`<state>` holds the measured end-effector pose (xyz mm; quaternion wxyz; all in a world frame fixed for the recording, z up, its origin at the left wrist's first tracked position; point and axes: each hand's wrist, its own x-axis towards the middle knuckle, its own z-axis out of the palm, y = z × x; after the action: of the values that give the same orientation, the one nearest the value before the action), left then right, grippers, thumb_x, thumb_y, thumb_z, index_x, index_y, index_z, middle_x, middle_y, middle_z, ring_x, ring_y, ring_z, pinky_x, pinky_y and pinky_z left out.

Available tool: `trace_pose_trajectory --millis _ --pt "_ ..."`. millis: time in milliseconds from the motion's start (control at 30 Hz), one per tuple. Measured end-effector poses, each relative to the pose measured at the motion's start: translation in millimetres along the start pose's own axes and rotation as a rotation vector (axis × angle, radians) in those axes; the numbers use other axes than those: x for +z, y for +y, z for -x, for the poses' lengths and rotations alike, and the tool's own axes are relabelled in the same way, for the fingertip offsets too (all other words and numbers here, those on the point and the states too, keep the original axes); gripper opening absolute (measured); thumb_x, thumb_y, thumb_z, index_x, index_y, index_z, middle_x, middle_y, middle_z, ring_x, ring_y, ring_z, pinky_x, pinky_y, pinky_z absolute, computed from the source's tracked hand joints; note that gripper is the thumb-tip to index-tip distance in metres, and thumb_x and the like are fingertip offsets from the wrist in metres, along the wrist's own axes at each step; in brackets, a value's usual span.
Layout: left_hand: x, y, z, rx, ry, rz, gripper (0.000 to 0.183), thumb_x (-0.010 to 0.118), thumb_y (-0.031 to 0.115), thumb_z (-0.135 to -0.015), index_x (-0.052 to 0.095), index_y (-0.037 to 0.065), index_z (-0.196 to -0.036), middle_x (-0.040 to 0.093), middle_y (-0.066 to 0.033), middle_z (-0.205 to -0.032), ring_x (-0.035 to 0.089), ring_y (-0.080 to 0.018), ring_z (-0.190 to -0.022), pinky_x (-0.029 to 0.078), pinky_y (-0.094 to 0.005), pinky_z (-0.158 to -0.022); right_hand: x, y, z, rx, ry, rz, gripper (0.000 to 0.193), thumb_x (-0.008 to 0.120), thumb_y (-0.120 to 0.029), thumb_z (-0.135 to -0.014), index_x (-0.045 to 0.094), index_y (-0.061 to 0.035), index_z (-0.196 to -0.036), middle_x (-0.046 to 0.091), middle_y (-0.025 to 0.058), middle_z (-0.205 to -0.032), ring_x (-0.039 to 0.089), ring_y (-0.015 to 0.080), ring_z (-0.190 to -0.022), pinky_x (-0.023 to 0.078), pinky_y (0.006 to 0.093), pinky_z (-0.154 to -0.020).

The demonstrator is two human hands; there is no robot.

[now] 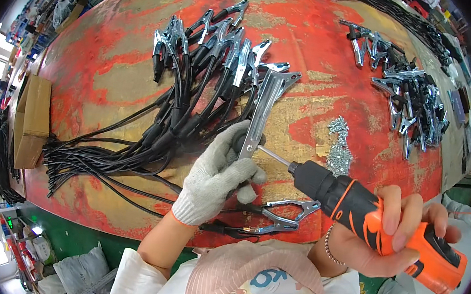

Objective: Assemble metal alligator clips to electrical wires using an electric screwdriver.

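My left hand (pixel 218 174), in a grey knit glove, is closed round the handle end of a silver metal clamp (pixel 264 107) whose long arm points away from me. In my bare right hand (pixel 396 233) is an orange and black cordless screwdriver (pixel 350 202). Its thin bit meets the clamp near a small screw by my gloved fingers. Another silver clamp (pixel 282 218) on a black cable lies just below my left hand. Beyond it, a bundle of black cables (pixel 156 138) fans out to several clamps (pixel 217 44) at the far side.
A pile of small silver screws (pixel 339 146) lies right of the middle on the worn red table (pixel 115 31). Loose clamps (pixel 406 102) are heaped at the right. A cardboard box (pixel 32 123) stands at the left edge. More black cables (pixel 392 17) lie along the far right.
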<state>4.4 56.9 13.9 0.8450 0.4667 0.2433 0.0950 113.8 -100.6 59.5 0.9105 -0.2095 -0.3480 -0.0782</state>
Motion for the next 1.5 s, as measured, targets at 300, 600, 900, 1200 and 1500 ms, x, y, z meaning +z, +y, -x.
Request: trace_pose_trajectory --millis 300,600,900,1200,1500 --pt "-2 -4 1 0.008 0.017 0.021 0.056 0.053 0.002 -0.085 0.027 -0.005 -0.135 0.049 -0.0139 -0.117 0.059 -0.0156 -0.081 0.048 -0.0230 -0.054 2 2 6 0.043 0.001 0.038 0.059 0.065 -0.001 -0.072 0.039 -0.0183 -0.122 0.041 -0.0025 -0.097 0.044 0.0069 -0.068 0.039 0.0218 -0.065" --pt "7 -15 1 0.171 0.128 -0.058 0.058 0.050 -0.001 -0.085 0.023 -0.002 -0.137 0.049 -0.0137 -0.109 0.055 -0.0112 -0.073 0.045 -0.0221 -0.051 26 9 13 -0.084 0.179 0.277 0.064 0.062 0.001 -0.074 0.035 -0.0216 -0.127 0.039 -0.0020 -0.098 0.043 0.0082 -0.067 0.040 0.0248 -0.065" --pt "14 -5 -1 0.056 0.145 -0.059 0.056 0.048 0.000 -0.085 0.025 0.001 -0.136 0.053 -0.0124 -0.092 0.050 -0.0090 -0.063 0.041 -0.0221 -0.048 19 10 17 -0.012 0.019 0.150 0.068 0.059 0.007 -0.069 0.038 -0.0277 -0.122 0.039 -0.0012 -0.098 0.043 0.0096 -0.068 0.040 0.0246 -0.069" --pt "10 -8 -12 0.062 0.136 -0.012 0.049 0.049 0.002 -0.086 0.033 -0.002 -0.132 0.054 -0.0095 -0.081 0.050 -0.0090 -0.061 0.038 -0.0212 -0.046 4 11 6 0.139 -0.145 0.056 0.064 0.060 0.007 -0.069 0.043 -0.0356 -0.114 0.041 -0.0047 -0.098 0.042 0.0081 -0.069 0.041 0.0235 -0.072" --pt "-15 -15 -25 0.711 0.338 -1.211 0.056 0.066 0.014 -0.077 0.040 0.006 -0.126 0.064 -0.0088 -0.085 0.063 -0.0167 -0.064 0.051 -0.0297 -0.056 5 0 2 0.068 -0.004 -0.029 0.037 0.069 -0.004 -0.072 0.051 -0.0101 -0.103 0.051 0.0000 -0.095 0.052 0.0087 -0.073 0.040 0.0237 -0.066"
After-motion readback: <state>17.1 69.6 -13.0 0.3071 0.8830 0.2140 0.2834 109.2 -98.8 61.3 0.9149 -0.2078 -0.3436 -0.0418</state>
